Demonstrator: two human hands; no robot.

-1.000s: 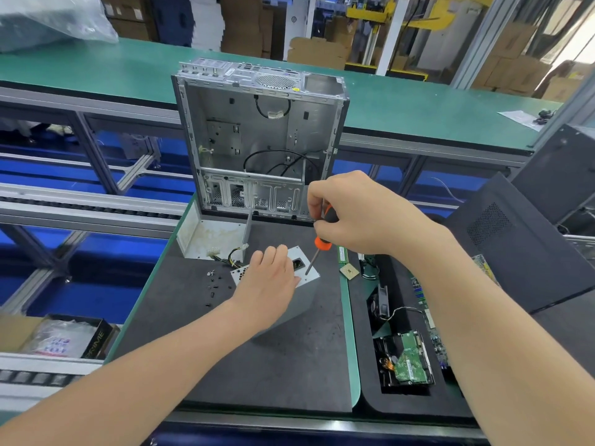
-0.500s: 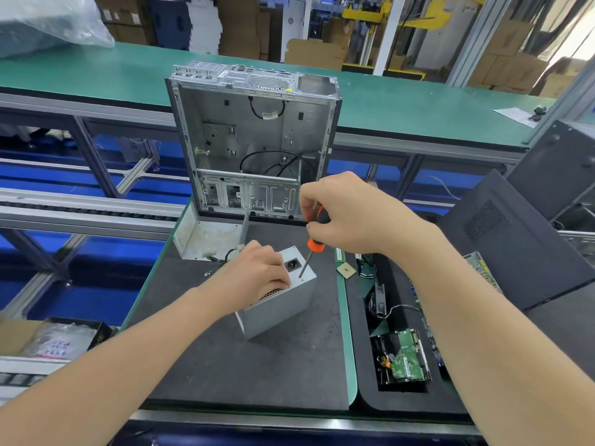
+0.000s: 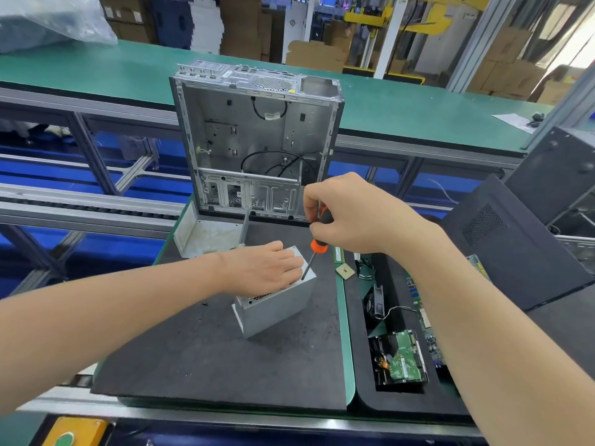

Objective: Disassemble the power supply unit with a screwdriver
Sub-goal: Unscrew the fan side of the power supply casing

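**A:** Item one, and its place?
**B:** Power supply unit [image 3: 277, 309]: grey metal box. It stands on the dark mat of the table [image 3: 199, 355], in front of the open computer case [image 3: 254, 136]. Vent holes show along its upper near edge.

**A:** Left hand?
**B:** Left hand [image 3: 262, 268]: palm down on the unit's top face. The fingers [image 3: 291, 262] lie close together and nearly straight, pressing on the top. The thumb is hidden.

**A:** Right hand?
**B:** Right hand [image 3: 351, 214]: above and to the right of the unit, fingers curled round the black-and-orange handle of the screwdriver [image 3: 318, 245]. The shaft slants down and left. Its tip meets the unit's top near the far right corner, just beside the left fingertips. Whether it sits in a screw, cannot tell.

**A:** Other stock?
**B:** As follows.
- Computer case: upright at the mat's far edge, side off, black cables inside.
- Pale metal cover [image 3: 206, 233]: left of the case foot, just behind the unit.
- Black tray [image 3: 360, 403]: right of the mat. It holds a hard drive [image 3: 407, 358] with its green board up, a small fan [image 3: 378, 300] and a circuit board [image 3: 429, 336] partly under the right forearm.
- Processor chip [image 3: 345, 271] and memory stick [image 3: 338, 254]: near the tray's far left corner.
- Dark side panel [image 3: 508, 252]: leaning at far right.
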